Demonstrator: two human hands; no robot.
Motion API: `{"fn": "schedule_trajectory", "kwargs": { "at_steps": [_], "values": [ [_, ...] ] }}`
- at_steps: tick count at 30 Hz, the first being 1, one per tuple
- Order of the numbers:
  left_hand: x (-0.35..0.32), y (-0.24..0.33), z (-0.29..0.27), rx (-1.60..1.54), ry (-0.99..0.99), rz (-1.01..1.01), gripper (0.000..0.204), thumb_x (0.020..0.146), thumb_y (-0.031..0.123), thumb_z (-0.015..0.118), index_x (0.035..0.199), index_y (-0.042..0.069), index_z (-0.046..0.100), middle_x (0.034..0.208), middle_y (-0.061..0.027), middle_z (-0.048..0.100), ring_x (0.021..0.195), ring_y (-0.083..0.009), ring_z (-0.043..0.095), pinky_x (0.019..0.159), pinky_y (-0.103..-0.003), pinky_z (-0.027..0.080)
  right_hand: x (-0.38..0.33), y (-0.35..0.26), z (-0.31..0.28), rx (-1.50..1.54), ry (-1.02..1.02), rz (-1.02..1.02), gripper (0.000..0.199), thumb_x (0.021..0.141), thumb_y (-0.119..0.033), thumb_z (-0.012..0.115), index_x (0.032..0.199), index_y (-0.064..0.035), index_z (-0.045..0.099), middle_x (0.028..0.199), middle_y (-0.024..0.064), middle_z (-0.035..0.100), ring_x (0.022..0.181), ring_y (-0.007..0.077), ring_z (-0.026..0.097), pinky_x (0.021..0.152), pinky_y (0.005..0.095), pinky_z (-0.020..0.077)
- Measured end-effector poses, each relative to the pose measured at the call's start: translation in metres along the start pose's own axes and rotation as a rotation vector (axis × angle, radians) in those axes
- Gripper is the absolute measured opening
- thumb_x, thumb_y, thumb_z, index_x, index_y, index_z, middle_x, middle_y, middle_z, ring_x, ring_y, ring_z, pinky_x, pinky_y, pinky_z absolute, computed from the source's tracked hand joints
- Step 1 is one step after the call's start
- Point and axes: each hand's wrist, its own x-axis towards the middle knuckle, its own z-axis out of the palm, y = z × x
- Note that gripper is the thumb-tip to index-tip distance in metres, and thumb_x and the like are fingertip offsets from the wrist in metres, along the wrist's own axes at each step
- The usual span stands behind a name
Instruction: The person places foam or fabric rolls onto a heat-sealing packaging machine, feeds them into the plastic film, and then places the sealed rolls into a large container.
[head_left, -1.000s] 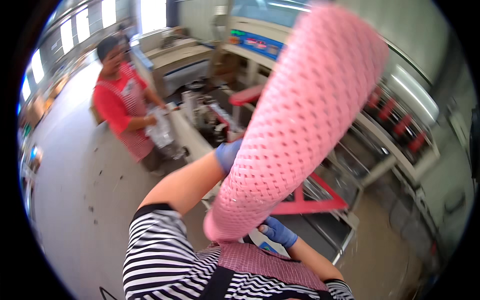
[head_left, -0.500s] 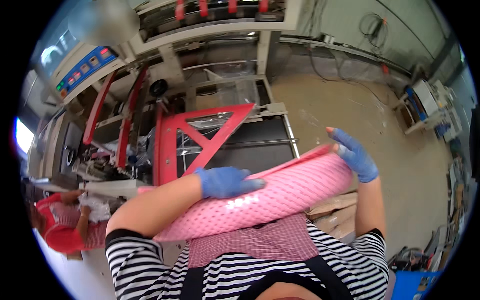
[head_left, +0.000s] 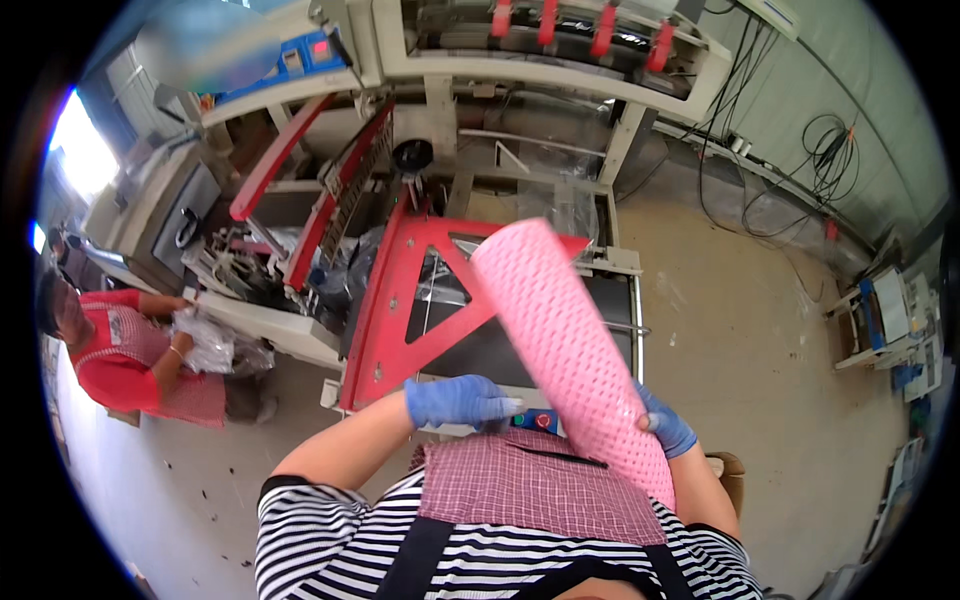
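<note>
A rolled pink mat with a dimpled, textured surface stands slanted in front of my chest, its upper end leaning away to the left. My right hand, in a blue glove with bare fingertips showing, grips the roll low on its right side. In front of the apron, my left hand is apart from the roll, its blue-gloved fingers stretched toward the right. Its fingertips look greyish, and something dark shows just under them that I cannot make out. The roll's lower end reaches down beside my checked apron.
Ahead is a machine with a red triangular frame over a dark bed, red bars and a black handwheel. At left, a co-worker in red handles clear plastic. A small white machine stands far right; cables hang on the wall.
The pink roll has swung from lying crosswise to a steep slant. My left hand has come off it, and my right hand has moved down along its side. The view has shifted left.
</note>
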Motion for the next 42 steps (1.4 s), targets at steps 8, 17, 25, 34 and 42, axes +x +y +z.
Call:
{"fn": "schedule_trajectory", "kwargs": {
  "at_steps": [8, 17, 25, 34, 42],
  "values": [
    [0.148, -0.039, 0.045, -0.939, -0.081, 0.274, 0.094, 0.084, 0.058, 0.066, 0.151, 0.008, 0.023, 0.143, -0.0122, 0.043, 0.116, -0.0256, 0.053, 0.091, -0.039, 0.049, -0.020, -0.024, 0.003, -0.470, 0.347, 0.056, 0.120, 0.058, -0.051, 0.087, 0.147, 0.0048, 0.028, 0.141, 0.0175, 0.046, 0.131, 0.0262, 0.044, 0.112, 0.0389, 0.0326],
    [0.235, -0.157, 0.022, -0.623, 0.071, 0.173, 0.072, 0.083, 0.027, 0.072, 0.144, 0.011, 0.038, 0.138, -0.0098, 0.051, 0.120, -0.0245, 0.053, 0.096, -0.039, 0.048, -0.015, -0.001, -0.082, -0.410, 0.636, 0.174, 0.107, 0.056, -0.031, 0.094, 0.140, 0.0032, 0.037, 0.131, 0.0146, 0.054, 0.120, 0.0225, 0.052, 0.103, 0.0372, 0.0434],
    [0.250, -0.185, -0.054, -1.686, 0.734, 0.572, 0.051, 0.079, 0.023, 0.079, 0.124, 0.018, 0.058, 0.129, -0.0040, 0.059, 0.121, -0.0254, 0.054, 0.110, -0.046, 0.038, -0.021, -0.042, -0.230, -0.907, 0.556, 0.360, 0.096, 0.058, -0.044, 0.088, 0.132, 0.0025, 0.048, 0.123, 0.0163, 0.060, 0.112, 0.0278, 0.058, 0.098, 0.0394, 0.0473],
    [0.248, -0.162, -0.050, -1.779, 0.805, 0.726, 0.044, 0.088, 0.018, 0.069, 0.128, 0.005, 0.056, 0.129, -0.0105, 0.061, 0.126, -0.0250, 0.053, 0.111, -0.041, 0.038, 0.070, -0.070, -0.336, -1.743, 0.009, 0.435, 0.099, 0.053, -0.040, 0.090, 0.135, -0.0028, 0.048, 0.121, 0.0204, 0.061, 0.112, 0.0360, 0.059, 0.097, 0.0381, 0.0480],
    [0.247, -0.142, -0.055, -1.785, 0.764, 0.720, 0.043, 0.090, 0.017, 0.067, 0.129, 0.004, 0.054, 0.129, -0.0106, 0.061, 0.127, -0.0253, 0.053, 0.110, -0.040, 0.041, 0.139, -0.020, -0.426, -1.288, -0.088, 0.272, 0.085, 0.059, -0.028, 0.088, 0.133, -0.0082, 0.051, 0.116, 0.0169, 0.065, 0.104, 0.0359, 0.063, 0.091, 0.0377, 0.0506]
  ]
}}
